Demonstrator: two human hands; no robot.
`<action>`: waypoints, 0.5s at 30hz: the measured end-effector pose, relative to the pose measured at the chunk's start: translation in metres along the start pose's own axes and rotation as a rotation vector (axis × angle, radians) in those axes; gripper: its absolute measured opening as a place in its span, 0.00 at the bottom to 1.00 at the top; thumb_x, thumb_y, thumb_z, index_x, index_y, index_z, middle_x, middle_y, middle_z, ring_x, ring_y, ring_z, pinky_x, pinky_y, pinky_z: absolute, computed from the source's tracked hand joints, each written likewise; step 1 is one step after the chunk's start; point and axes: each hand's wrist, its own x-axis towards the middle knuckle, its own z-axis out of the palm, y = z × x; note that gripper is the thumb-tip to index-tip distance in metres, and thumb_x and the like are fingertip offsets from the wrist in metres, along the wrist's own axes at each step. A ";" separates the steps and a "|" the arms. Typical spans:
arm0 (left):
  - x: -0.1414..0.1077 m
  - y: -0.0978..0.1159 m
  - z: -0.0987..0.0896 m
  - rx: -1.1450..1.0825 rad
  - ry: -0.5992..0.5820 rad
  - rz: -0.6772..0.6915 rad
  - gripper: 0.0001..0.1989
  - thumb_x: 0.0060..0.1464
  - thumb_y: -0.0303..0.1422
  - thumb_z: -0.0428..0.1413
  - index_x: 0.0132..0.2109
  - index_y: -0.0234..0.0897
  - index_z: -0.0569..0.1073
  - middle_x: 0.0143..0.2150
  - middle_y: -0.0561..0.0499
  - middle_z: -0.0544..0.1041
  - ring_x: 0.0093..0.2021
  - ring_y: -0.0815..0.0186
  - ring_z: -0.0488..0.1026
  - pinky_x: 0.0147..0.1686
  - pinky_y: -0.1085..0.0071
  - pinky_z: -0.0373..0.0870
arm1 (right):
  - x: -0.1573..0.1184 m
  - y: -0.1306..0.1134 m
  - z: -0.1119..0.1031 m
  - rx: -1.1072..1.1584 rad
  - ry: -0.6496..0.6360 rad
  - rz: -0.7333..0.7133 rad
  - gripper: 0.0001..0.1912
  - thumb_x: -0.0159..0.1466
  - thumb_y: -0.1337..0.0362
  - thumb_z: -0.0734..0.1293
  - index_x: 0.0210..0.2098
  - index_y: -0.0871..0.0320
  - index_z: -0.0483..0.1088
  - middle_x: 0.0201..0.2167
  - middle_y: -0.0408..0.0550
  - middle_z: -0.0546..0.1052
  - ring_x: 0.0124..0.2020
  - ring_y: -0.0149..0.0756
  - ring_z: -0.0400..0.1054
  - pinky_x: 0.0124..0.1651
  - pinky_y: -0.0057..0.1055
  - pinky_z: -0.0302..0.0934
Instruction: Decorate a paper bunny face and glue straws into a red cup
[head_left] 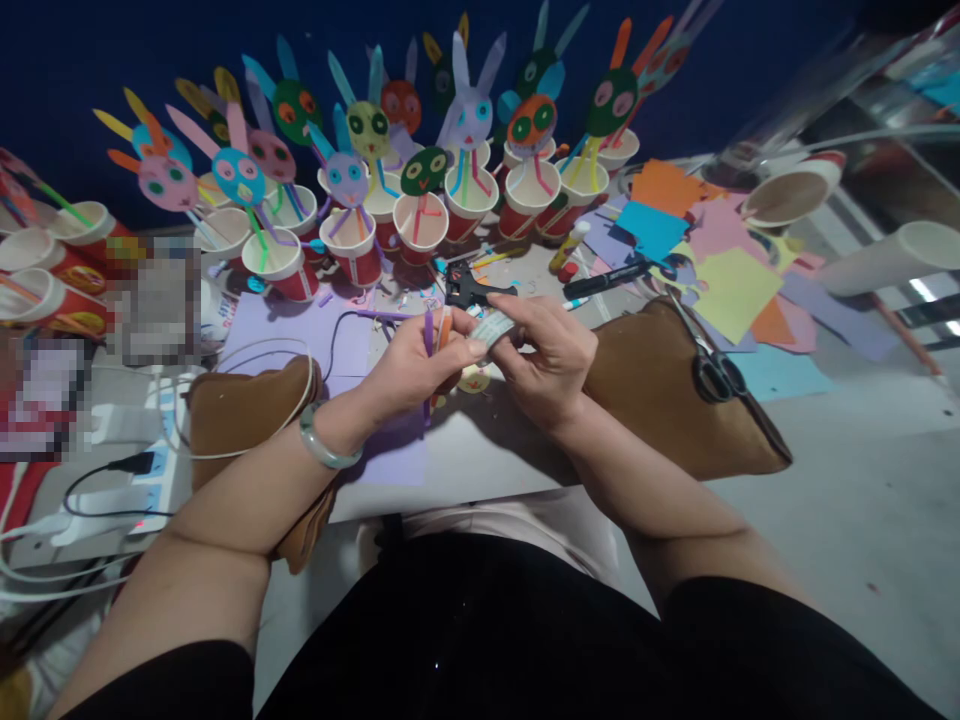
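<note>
Pale worktop (487,455), strewn with craft scraps, stretched beneath the person's forearms, and a black glue gun (472,287) lay on it just past the hands. On the near side of that glue gun, the left hand (416,365), a pale bangle (324,448) at its wrist, had its fingers closed around a purple straw-like strip (429,335) and an orange strip (445,328), its thumb pressed to a pale printed piece (492,328). The right hand (551,355) pinched that same piece in its fingertips, so it sat between both hands, just nearer than the glue gun; its exact kind could not be told.

Left of the glue gun and nearer lay a brown pouch (244,410), with a white power strip (157,430) farther left; to its right and nearer lay another brown pouch (660,400), with black-handled scissors (712,375) on top. Right of the glue gun were a black marker (606,278), a yellow glue-stick tube (571,243) and, farther off, a heap of colored paper (731,285).

Beyond the glue gun crowded red-and-white paper cups (360,255), carrying long-eared paper faces (472,115) on bent straws, before a dark blue backdrop (150,45).
</note>
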 end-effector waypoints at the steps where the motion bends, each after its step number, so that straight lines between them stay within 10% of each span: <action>1: 0.000 0.000 0.000 0.000 -0.004 0.001 0.17 0.46 0.41 0.66 0.36 0.38 0.69 0.17 0.64 0.57 0.15 0.78 0.53 0.15 0.76 0.47 | 0.000 0.000 0.000 0.004 0.003 -0.006 0.14 0.67 0.62 0.66 0.51 0.54 0.77 0.40 0.49 0.82 0.36 0.37 0.75 0.39 0.34 0.71; 15: 0.004 0.013 -0.015 0.371 0.235 0.251 0.05 0.49 0.30 0.61 0.33 0.37 0.73 0.19 0.60 0.61 0.20 0.75 0.55 0.21 0.75 0.51 | 0.002 0.014 -0.002 -0.056 0.065 -0.058 0.14 0.68 0.57 0.66 0.51 0.52 0.77 0.38 0.48 0.79 0.34 0.36 0.74 0.38 0.35 0.72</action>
